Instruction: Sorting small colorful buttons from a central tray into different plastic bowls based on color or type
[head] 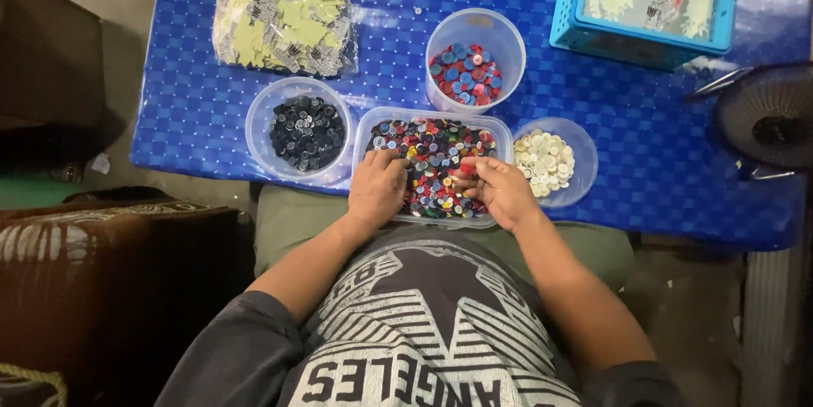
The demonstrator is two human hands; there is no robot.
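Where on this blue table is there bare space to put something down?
Bare blue cloth lies between the plastic bag and the tall tub, and right of the white-button bowl. Around the mixed-button tray and both hands it is crowded.

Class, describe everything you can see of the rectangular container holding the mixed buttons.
The rectangular container looks like clear plastic with rounded corners and no lid. It lies flat at the near edge of the blue table, filled with mixed coloured buttons. The left hand and right hand rest in it. Round tubs stand close around it.

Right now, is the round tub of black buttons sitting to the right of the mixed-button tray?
No, the black-button tub sits left of the mixed-button tray.
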